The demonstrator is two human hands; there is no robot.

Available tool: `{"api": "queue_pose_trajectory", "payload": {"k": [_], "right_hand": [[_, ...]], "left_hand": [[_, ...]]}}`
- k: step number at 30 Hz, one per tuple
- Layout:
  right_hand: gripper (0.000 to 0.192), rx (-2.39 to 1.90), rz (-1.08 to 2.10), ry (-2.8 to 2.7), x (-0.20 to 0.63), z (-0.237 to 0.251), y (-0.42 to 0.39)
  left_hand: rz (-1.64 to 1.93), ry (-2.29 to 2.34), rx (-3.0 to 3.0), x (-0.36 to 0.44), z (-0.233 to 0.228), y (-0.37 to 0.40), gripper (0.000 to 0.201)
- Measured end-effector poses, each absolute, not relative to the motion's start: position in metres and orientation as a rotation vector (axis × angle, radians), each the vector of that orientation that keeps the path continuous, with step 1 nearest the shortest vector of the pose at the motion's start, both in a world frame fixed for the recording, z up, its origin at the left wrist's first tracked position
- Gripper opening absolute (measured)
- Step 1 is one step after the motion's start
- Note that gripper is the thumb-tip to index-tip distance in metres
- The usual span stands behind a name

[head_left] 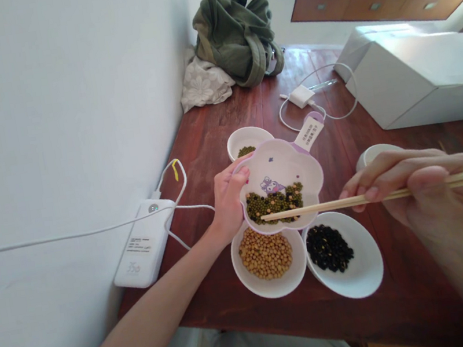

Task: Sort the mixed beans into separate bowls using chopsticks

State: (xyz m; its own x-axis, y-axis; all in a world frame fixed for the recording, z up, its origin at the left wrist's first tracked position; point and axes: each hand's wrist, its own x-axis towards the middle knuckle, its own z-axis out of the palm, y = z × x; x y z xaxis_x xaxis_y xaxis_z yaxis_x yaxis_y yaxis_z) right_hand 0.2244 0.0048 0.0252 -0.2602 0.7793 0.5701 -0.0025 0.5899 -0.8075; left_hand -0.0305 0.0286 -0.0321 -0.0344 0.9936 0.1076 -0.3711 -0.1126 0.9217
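Observation:
My left hand (230, 197) grips the left rim of a flower-shaped bowl (286, 159) with a handle, held tilted above the other bowls. Inside it, mixed beans (271, 202), mostly green with some black and yellow ones, have gathered at the near side. My right hand (422, 184) is closed round a pair of wooden chopsticks (333, 205), whose tips reach in among these beans. Below stand a white bowl of yellow soybeans (266, 255) and a white bowl of black beans (329, 248). Behind, partly hidden, a white bowl (247, 136) holds green beans.
A white cup or bowl (377, 151) stands behind my right hand. A white power bank (144, 243) with cables leans by the wall. Farther back are a charger (301, 96), a green bag (235, 32) and a large white box (422, 73) on the wooden table (215, 123).

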Motion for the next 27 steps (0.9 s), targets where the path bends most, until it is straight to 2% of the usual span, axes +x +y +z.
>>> {"api": "queue_pose_trajectory", "payload": {"k": [5,27], "right_hand": [[0.038,-0.772,0.858,-1.698,0.219,0.021,0.005],[0.039,-0.744,0.99,-1.66,0.22,0.018,0.005]], "left_hand": [[1.469,0.845,0.981,-0.03,-0.033,0.03,0.031],[1.456,0.868,1.002,-0.03,-0.033,0.029,0.032]]}}
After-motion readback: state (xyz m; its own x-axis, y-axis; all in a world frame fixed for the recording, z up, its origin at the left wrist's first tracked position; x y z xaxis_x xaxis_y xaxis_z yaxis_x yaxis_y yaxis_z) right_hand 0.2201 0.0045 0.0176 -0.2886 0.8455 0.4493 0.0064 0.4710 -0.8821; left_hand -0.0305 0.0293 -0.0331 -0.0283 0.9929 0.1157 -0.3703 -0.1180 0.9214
